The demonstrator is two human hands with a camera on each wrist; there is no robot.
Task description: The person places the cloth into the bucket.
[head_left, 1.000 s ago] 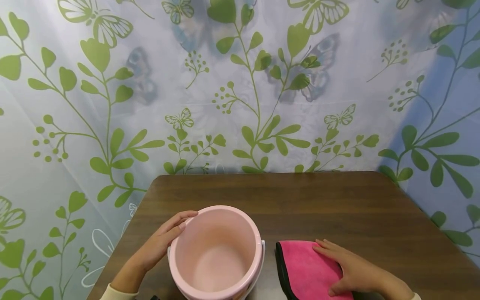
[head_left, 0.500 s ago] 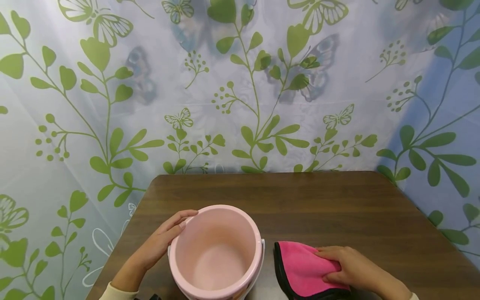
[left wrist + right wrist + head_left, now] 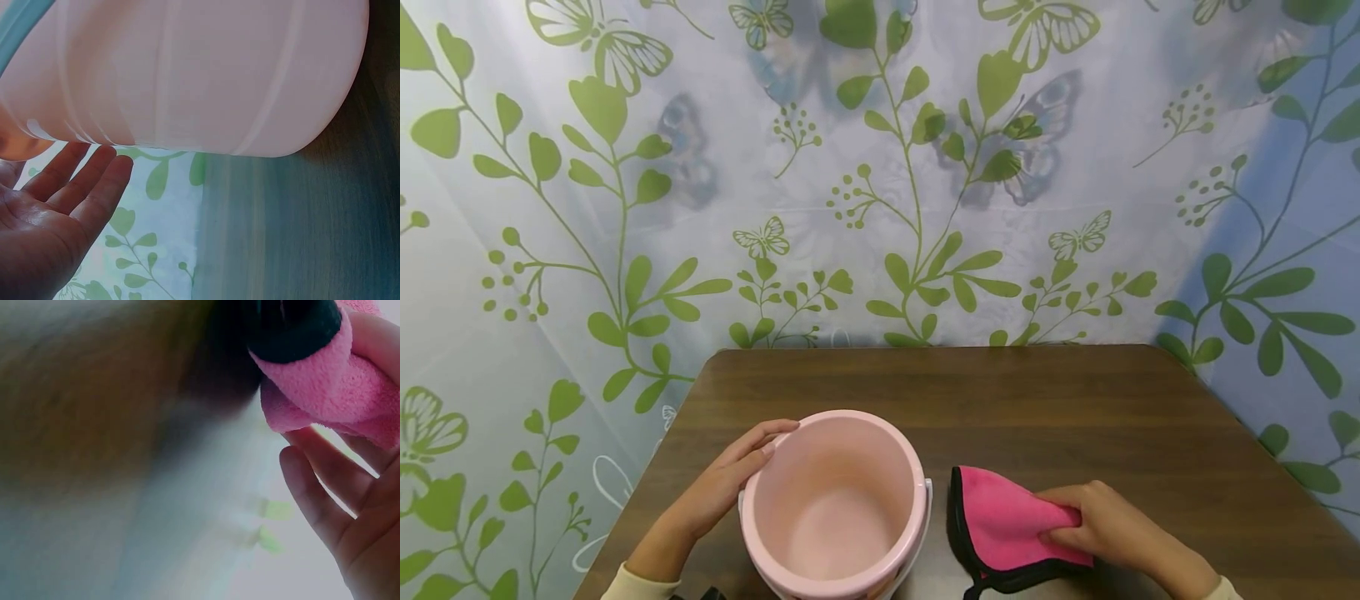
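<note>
A pale pink bucket [image 3: 838, 583] with a white handle stands upright on the table, its inside visible from above. My left hand [image 3: 722, 487] rests against the left side of its rim. In the left wrist view that hand's [image 3: 56, 219] extended fingertips meet the ribbed bucket wall [image 3: 206, 75]. To the right of the bucket, my right hand [image 3: 1108, 529] pinches a bright pink cloth [image 3: 1000, 517] with black edging between thumb and fingers. The cloth is partly lifted and bunched. In the right wrist view the cloth [image 3: 319, 394] is gathered, while other fingers [image 3: 319, 506] extend below it.
The brown wooden table [image 3: 940, 383] reaches back to a curtain [image 3: 820, 167] printed with green leaves and butterflies. A small dark object [image 3: 711, 593] shows at the bottom edge, left of the bucket; its kind is unclear.
My right hand has gone from lying spread on the flat cloth to pinching it, bunching and raising it. The left hand and bucket stay in place.
</note>
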